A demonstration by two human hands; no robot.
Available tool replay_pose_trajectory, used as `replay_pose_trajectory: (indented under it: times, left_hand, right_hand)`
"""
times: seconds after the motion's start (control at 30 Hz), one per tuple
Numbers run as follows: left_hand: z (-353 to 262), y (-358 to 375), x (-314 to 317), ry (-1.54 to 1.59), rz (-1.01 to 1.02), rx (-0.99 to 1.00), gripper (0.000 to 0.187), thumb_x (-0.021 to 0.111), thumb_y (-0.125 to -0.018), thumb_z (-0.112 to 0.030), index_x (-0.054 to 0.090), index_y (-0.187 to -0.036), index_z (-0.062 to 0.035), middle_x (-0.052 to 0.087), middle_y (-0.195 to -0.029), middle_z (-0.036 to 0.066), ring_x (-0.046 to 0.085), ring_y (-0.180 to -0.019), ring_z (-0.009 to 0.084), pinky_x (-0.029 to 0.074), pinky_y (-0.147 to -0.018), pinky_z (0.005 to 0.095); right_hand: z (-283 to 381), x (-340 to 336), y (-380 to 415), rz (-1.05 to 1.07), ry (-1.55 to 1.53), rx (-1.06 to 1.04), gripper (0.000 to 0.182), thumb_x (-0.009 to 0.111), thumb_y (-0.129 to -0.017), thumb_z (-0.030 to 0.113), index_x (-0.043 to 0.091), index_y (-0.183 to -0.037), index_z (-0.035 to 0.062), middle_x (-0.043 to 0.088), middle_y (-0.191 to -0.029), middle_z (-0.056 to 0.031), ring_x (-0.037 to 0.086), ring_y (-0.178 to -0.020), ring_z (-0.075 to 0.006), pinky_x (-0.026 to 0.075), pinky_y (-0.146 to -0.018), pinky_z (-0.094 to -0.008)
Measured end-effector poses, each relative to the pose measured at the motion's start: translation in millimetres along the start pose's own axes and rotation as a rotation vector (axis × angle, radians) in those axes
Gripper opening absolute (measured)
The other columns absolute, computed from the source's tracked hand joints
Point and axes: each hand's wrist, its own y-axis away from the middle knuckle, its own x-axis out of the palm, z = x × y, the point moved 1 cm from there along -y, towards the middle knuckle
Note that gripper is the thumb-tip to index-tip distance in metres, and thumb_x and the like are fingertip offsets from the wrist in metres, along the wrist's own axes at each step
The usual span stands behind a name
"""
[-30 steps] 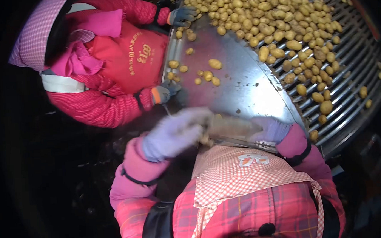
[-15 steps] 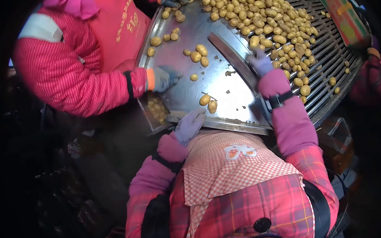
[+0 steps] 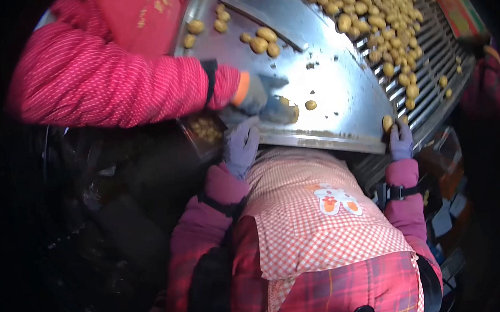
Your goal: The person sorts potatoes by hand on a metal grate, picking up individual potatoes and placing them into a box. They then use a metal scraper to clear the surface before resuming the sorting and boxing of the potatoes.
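Note:
My left hand [image 3: 242, 148], in a lavender glove, is at the front-left rim of the metal tray [image 3: 337, 89], fingers stretched out and holding nothing. At the tray's front-right corner, my right hand [image 3: 401, 141], in a matching glove, has its fingers bent against a potato [image 3: 403, 119] they partly cover. Another potato [image 3: 387, 123] lies just left of these fingers. Close to my left hand, a co-worker's gloved hand [image 3: 261, 99] reaches over the tray, blurred, beside a brownish potato [image 3: 289, 111]. A single potato [image 3: 310, 105] lies on the metal beyond it.
A dark metal bar [image 3: 265, 24] lies across the tray's upper left, near several potatoes [image 3: 259, 44]. A large potato pile [image 3: 366, 8] covers part of the slatted grate [image 3: 434, 50]. Potatoes fill a container [image 3: 205, 129] below the tray's left side. A cardboard box [image 3: 457, 9] stands far right.
My right hand has left the bar and come down to the tray's front-right corner. The bar now lies farther left. The co-worker's hand has reached right, over the potatoes near the front rim.

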Motion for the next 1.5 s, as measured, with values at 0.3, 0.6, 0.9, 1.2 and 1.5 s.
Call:
replay_pose_trajectory:
  times: [0.3,0.6,0.9,1.2,1.5]
  left_hand:
    - [-31,-11,44,-0.28,0.201,0.42,0.027,0.059,-0.086,-0.01,0.063,-0.111,0.0002,0.065,-0.101,0.02,0.064,-0.09,0.0367,0.052,-0.079,0.0424]
    - [-10,-27,73,-0.293,0.041,0.301,0.043,0.061,-0.086,-0.013,0.054,-0.126,0.0008,0.062,-0.106,0.022,0.063,-0.085,0.0342,0.051,-0.074,0.0409]
    - [-47,-40,89,-0.626,0.09,0.183,0.073,0.069,-0.081,-0.032,0.04,-0.139,0.0011,0.052,-0.126,0.026,0.056,-0.11,0.0365,0.049,-0.09,0.0423]
    - [-52,-62,132,-0.362,0.306,0.259,0.081,0.073,-0.075,-0.024,0.032,-0.14,0.0042,0.044,-0.131,0.027,0.044,-0.121,0.0416,0.037,-0.103,0.045]
    - [-96,-94,144,-0.192,0.255,0.289,0.06,0.065,-0.083,-0.018,0.043,-0.136,0.0011,0.053,-0.124,0.022,0.052,-0.113,0.0356,0.041,-0.099,0.0423]
  right_hand:
    - [21,5,2,0.021,-0.002,0.34,0.033,0.051,-0.095,0.033,0.061,-0.12,0.0148,0.066,-0.11,-0.0189,0.063,-0.105,-0.0349,0.048,-0.09,-0.0391]
    - [57,-18,3,0.107,0.099,0.424,0.033,0.048,-0.094,0.033,0.059,-0.12,0.0165,0.066,-0.105,-0.0201,0.063,-0.099,-0.0385,0.048,-0.086,-0.0444]
    - [75,-18,-3,0.083,-0.287,0.107,0.031,0.051,-0.095,0.028,0.062,-0.114,0.0072,0.066,-0.102,-0.022,0.063,-0.098,-0.0374,0.048,-0.087,-0.044]
    - [-24,-15,-140,-0.258,-0.095,0.112,0.058,0.062,-0.084,0.047,0.056,-0.128,0.009,0.057,-0.124,-0.0243,0.053,-0.117,-0.039,0.043,-0.1,-0.0439]
    - [73,-1,-135,-0.137,-0.419,-0.207,0.047,0.066,-0.087,0.031,0.056,-0.125,0.0056,0.056,-0.126,-0.0215,0.054,-0.115,-0.0372,0.04,-0.101,-0.0446]
